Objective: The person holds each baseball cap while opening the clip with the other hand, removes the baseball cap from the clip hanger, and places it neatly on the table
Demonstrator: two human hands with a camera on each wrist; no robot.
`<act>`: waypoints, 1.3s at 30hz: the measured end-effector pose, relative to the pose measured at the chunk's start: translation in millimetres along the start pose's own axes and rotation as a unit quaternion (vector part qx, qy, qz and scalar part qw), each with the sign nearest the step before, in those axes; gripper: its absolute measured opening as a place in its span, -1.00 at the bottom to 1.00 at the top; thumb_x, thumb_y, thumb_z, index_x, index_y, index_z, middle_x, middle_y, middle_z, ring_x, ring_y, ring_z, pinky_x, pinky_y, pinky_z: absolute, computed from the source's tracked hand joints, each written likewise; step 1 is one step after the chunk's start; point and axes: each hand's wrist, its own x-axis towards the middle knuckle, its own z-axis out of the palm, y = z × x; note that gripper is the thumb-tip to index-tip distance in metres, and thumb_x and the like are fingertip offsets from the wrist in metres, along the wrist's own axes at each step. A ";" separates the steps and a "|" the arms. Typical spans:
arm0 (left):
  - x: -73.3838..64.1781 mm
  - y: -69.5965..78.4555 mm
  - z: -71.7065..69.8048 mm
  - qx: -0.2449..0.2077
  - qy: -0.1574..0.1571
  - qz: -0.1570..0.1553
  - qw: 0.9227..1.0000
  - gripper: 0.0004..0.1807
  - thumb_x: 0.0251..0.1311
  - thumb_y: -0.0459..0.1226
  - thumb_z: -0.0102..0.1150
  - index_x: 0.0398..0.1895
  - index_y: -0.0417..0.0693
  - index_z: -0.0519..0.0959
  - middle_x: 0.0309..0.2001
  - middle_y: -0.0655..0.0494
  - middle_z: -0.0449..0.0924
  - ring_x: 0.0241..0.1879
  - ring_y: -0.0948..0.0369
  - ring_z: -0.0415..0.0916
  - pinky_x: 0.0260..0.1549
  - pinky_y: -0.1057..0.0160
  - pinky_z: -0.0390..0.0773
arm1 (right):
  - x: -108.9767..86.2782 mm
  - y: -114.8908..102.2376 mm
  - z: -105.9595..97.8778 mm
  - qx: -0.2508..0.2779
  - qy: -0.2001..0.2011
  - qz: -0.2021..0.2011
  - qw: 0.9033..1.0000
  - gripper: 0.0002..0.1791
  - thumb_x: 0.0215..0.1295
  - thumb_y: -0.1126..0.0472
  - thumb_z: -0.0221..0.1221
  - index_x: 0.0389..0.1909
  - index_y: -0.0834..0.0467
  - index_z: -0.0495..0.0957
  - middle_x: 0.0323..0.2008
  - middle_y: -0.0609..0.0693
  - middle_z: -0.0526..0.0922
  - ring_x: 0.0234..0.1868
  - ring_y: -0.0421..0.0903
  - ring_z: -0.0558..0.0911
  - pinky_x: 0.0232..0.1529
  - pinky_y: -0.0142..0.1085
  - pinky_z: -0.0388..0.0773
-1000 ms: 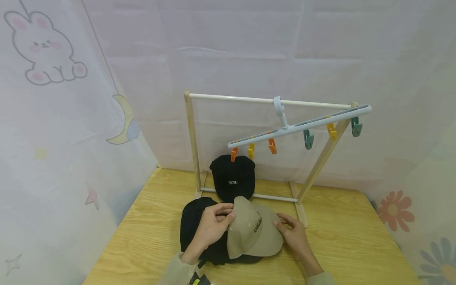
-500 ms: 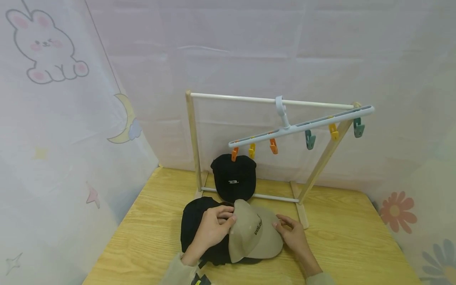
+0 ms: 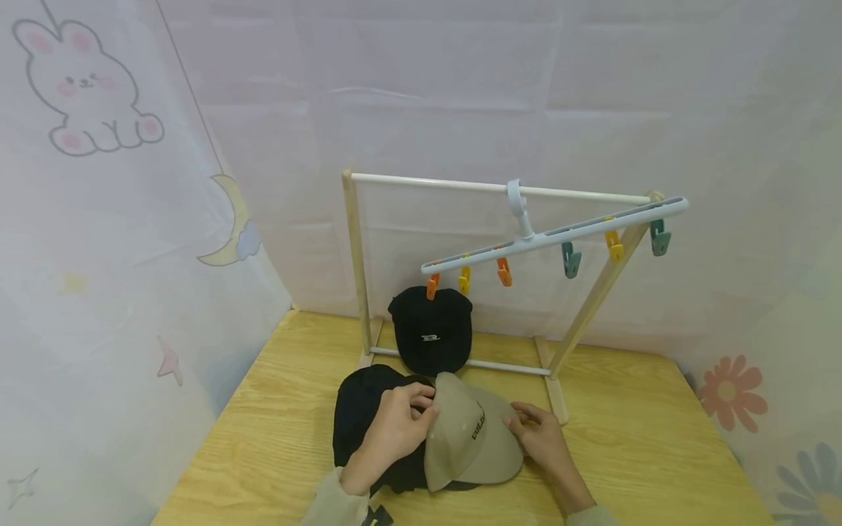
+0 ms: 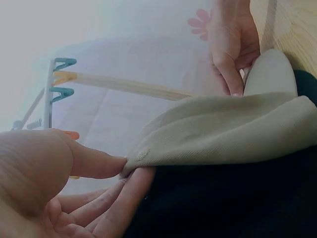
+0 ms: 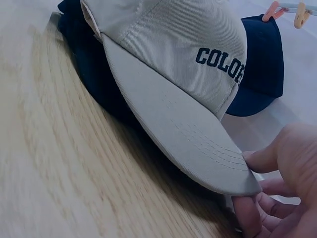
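Note:
A beige baseball cap [image 3: 463, 431] with dark lettering lies tilted over a black cap [image 3: 358, 409] on the table. My left hand [image 3: 397, 424] pinches the crown's edge between thumb and fingers, as the left wrist view shows with the beige cloth [image 4: 213, 134] folded. On the other side my right hand [image 3: 542, 435] pinches the end of the brim [image 5: 183, 134], thumb on top and fingers beneath. Behind them another black cap [image 3: 430, 332] with a small white logo hangs from an orange clip [image 3: 432, 286] on the light-blue hanger [image 3: 546, 237].
The hanger hooks over the white top bar [image 3: 427, 180] of a wooden rack [image 3: 355, 263]. Several orange, yellow and green clips hang along it, among them a green clip [image 3: 571, 261]. Printed curtains [image 3: 263, 95] stand behind and beside the wooden table [image 3: 631, 438].
The beige cap has shifted slightly toward the table's near side, with both hands keeping hold of it. The left hand has moved a little to the right.

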 end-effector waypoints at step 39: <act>8.6 8.6 -29.8 0.027 0.037 0.032 0.998 -0.63 0.54 -0.25 0.23 0.29 -0.22 0.55 -0.06 0.02 0.80 -0.28 0.19 0.80 -0.31 0.33 0.73 | -0.9 -60.0 -12.8 -0.100 0.011 -0.181 0.978 -0.69 0.43 0.25 0.39 0.11 0.28 0.72 -0.12 0.09 0.76 -0.16 0.01 0.76 -0.21 -0.40 0.69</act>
